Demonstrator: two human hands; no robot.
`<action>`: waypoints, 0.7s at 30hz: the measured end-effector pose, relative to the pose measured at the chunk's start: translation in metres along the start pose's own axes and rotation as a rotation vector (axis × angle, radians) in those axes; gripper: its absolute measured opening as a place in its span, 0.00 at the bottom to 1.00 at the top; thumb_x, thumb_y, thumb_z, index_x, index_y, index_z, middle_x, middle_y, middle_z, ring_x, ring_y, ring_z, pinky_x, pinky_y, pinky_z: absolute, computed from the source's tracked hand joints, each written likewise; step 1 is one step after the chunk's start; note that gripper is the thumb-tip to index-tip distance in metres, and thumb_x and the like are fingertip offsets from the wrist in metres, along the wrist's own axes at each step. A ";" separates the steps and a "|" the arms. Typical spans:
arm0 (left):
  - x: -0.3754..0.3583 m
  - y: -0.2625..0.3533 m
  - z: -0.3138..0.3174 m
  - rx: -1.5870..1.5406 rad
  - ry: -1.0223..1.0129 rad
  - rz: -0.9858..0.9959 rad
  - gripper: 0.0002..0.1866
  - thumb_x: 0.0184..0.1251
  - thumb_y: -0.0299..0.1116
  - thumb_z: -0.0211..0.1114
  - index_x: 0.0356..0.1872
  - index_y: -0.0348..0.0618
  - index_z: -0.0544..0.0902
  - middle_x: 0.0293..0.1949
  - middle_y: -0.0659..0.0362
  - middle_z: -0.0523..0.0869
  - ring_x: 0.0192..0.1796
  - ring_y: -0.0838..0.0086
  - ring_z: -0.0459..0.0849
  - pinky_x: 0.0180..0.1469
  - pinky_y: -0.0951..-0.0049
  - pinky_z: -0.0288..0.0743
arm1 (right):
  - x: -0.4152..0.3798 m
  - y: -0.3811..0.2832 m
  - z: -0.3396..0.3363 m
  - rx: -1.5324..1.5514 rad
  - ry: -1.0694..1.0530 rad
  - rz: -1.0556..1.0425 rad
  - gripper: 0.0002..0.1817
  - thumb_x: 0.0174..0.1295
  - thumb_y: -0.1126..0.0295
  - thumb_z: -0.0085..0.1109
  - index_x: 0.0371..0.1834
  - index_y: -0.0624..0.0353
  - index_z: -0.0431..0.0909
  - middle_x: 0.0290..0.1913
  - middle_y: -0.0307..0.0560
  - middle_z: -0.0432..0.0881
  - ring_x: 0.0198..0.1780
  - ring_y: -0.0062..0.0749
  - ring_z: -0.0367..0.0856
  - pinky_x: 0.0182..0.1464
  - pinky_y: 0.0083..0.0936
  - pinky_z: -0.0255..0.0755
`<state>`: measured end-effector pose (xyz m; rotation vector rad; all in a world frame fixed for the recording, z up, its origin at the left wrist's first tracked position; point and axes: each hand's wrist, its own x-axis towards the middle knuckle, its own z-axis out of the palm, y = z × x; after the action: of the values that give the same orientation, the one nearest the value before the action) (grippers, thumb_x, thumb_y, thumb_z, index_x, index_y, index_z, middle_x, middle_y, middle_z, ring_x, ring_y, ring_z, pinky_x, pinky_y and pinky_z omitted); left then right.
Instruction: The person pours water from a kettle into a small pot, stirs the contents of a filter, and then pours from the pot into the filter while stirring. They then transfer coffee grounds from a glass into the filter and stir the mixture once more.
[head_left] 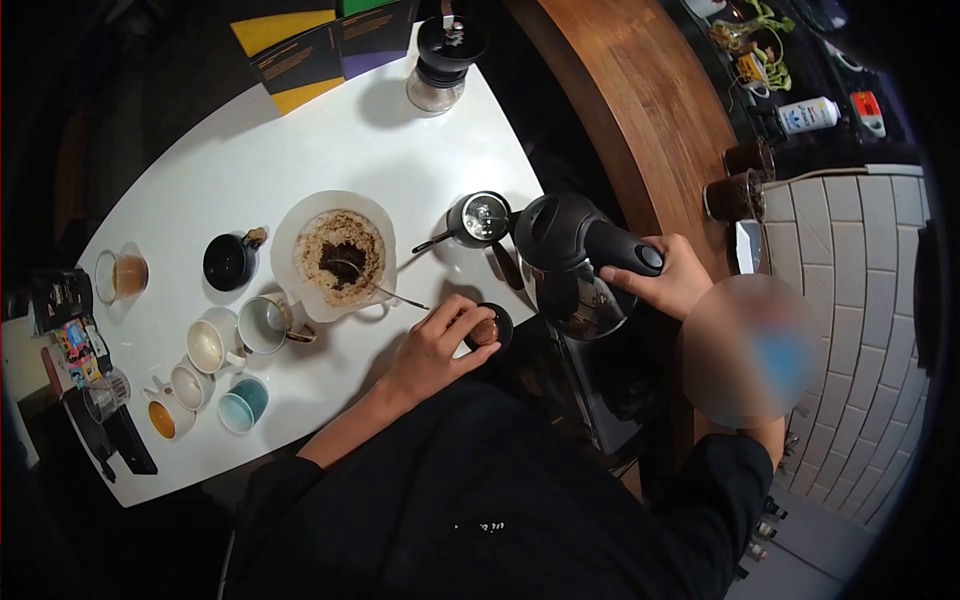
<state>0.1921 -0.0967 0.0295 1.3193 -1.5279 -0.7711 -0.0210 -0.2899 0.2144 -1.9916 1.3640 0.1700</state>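
Observation:
My right hand grips the handle of a kettle with a black top and a shiny lower body. The kettle is at the table's right edge, its front end beside a small dark pot with clear liquid inside. My left hand has its fingers closed around a rounded brown knob in the middle of a small black round piece. Left of the pot, a pale translucent bowl holds light crumbly stuff with a dark heap in it. A thin metal spoon leans out of this bowl.
Several cups, among them a white cup and a teal cup, stand at the left near a black cup. A hand grinder is at the far edge. Beyond the table runs a wooden counter with dark tumblers.

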 end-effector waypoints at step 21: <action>0.109 -0.006 0.021 0.396 0.223 -0.145 0.15 0.68 0.29 0.72 0.54 0.35 0.86 0.48 0.48 0.84 0.46 0.51 0.88 0.52 0.56 0.81 | -0.237 0.143 0.087 0.691 0.594 0.054 0.20 0.50 0.64 0.81 0.40 0.67 0.89 0.30 0.38 0.86 0.31 0.17 0.79 0.39 0.20 0.71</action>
<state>0.1780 -0.2056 0.0433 1.7602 -1.4619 -0.3994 -0.2235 -0.0828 0.1937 -1.4497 1.5447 -0.8238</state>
